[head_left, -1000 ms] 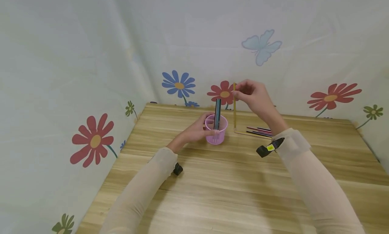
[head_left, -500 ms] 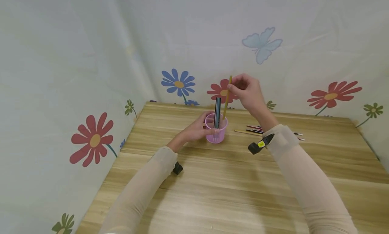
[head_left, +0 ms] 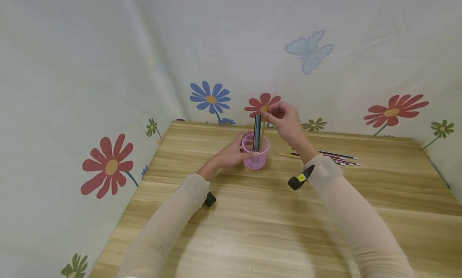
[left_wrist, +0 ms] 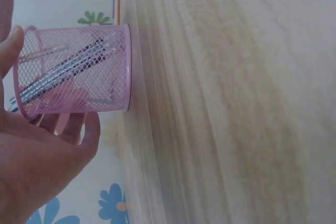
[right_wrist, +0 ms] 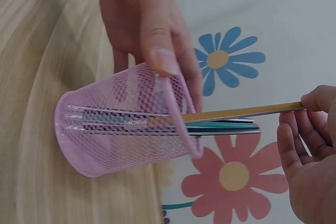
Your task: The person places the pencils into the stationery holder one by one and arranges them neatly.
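A pink mesh pen cup (head_left: 256, 151) (left_wrist: 73, 72) (right_wrist: 126, 129) stands on the wooden table (head_left: 274, 214). My left hand (head_left: 234, 153) (left_wrist: 42, 150) (right_wrist: 147, 30) wraps round its left side, thumb at the rim. Several dark pencils (head_left: 257, 133) (right_wrist: 220, 127) stand in the cup. My right hand (head_left: 285, 119) (right_wrist: 310, 145) is above the cup's right rim and pinches the top of a yellow pencil (head_left: 263, 127) (right_wrist: 247, 112), whose lower end is inside the cup.
Several loose pencils (head_left: 333, 157) lie on the table right of the cup, behind my right forearm. Flower-patterned cloth walls (head_left: 108, 89) close in the table at the back and left. Small black cameras sit at both wrists.
My right hand carried the yellow pencil left from above the loose pencils to the cup and lowered its tip inside. The left hand stayed on the cup.
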Demonstrator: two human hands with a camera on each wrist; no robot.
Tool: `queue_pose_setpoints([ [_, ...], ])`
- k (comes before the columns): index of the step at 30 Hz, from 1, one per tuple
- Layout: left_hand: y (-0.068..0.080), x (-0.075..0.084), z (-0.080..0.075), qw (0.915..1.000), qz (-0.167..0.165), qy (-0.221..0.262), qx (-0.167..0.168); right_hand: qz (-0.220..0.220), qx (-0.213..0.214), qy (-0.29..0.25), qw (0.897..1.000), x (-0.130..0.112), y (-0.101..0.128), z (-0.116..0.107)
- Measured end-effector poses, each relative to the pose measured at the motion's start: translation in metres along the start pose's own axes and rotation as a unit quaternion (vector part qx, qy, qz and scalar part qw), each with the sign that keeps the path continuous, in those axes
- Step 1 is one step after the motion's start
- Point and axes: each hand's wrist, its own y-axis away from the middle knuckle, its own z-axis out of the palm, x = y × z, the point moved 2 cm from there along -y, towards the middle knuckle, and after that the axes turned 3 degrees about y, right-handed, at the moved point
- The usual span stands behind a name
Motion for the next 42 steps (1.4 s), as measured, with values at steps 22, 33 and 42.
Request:
queue_pose_setpoints([
  [22,0.001,-0.001,0.0,1.0,-0.002,-0.003,0.007,0.016,0.018,0.007,1.0,0.03,0.003,0.017],
  [33,0.002,0.002,0.001,1.0,0.005,-0.005,0.004,0.013,0.025,0.026,0.999,0.039,0.002,0.022],
  [42,0.002,0.001,0.0,1.0,-0.003,-0.006,0.005,0.006,0.007,0.061,0.998,0.05,0.004,0.026],
])
